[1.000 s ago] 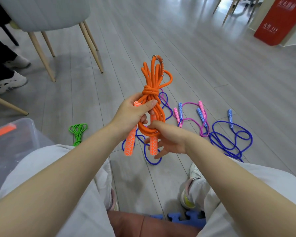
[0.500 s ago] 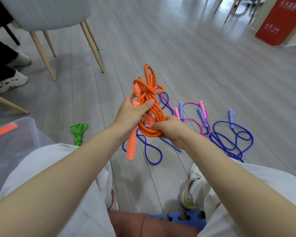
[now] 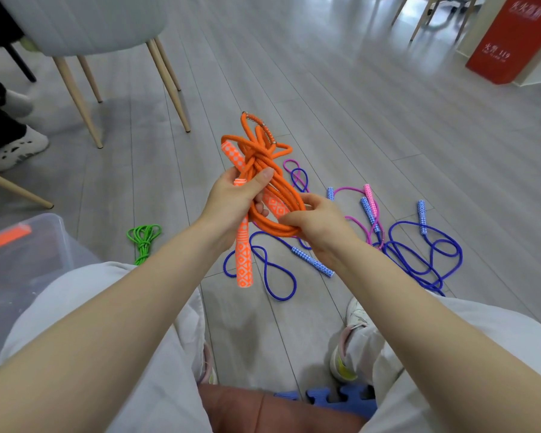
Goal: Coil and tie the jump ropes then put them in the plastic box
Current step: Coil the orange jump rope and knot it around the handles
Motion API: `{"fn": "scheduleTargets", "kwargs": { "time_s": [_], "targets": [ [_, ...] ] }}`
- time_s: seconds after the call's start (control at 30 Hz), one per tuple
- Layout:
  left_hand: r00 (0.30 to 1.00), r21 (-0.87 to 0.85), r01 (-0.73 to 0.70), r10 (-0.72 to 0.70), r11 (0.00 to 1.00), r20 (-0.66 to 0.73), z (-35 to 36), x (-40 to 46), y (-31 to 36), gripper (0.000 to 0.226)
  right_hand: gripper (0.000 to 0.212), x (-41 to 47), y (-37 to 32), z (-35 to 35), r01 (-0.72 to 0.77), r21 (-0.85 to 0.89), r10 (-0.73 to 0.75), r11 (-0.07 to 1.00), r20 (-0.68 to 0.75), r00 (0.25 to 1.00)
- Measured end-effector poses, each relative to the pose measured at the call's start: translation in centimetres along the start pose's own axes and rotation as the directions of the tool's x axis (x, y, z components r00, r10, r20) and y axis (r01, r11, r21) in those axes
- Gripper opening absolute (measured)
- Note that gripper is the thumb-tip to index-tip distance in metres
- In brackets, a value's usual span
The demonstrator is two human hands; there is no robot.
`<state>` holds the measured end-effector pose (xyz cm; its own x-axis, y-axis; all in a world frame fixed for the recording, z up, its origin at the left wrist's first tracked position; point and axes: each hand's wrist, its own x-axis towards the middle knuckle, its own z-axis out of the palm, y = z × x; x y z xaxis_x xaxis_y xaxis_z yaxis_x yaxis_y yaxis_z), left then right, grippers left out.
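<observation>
Above the grey wood floor (image 3: 356,98), I see the orange jump rope (image 3: 264,179) held up in a knotted bundle. My left hand (image 3: 231,201) grips it at the knot, thumb pressed on top. My right hand (image 3: 316,220) pinches the bottom loop. One orange handle (image 3: 243,260) hangs down; another pokes up. On the floor lie loose blue jump ropes (image 3: 419,254), a pink jump rope (image 3: 369,195) and a tied green jump rope (image 3: 142,239). The plastic box (image 3: 44,245) sits at the left; I think its lid is on.
</observation>
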<state>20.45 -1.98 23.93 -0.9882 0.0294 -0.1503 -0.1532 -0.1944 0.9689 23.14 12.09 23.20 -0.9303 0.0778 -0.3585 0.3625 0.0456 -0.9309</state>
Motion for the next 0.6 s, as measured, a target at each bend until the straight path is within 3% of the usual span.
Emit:
{"fn": "scheduleTargets", "kwargs": {
  "time_s": [0.1,0.2,0.4,0.6],
  "targets": [
    [0.997,-0.064,0.075,-0.077,0.995,-0.03,-0.1,0.3,-0.1,0.033,0.038,-0.2,0.0,0.3,0.06,0.057,-0.057,0.997,-0.063,0.996],
    [0.993,-0.125,0.097,-0.104,0.987,-0.047,-0.1,0.3,0.0,0.021,0.039,-0.3,0.1,0.8,0.08,0.141,-0.069,0.987,-0.081,0.994],
    [0.985,-0.172,0.17,-0.168,0.97,0.022,-0.4,0.4,1.4,0.024,0.023,-1.0,0.0,0.4,0.021,0.314,-0.058,0.949,0.108,0.992],
    [0.936,-0.115,0.346,-0.334,0.931,0.113,-1.5,0.7,2.8,0.025,0.027,-1.9,-0.7,-0.4,0.1,0.295,-0.161,0.95,0.188,0.969]
  ]
}}
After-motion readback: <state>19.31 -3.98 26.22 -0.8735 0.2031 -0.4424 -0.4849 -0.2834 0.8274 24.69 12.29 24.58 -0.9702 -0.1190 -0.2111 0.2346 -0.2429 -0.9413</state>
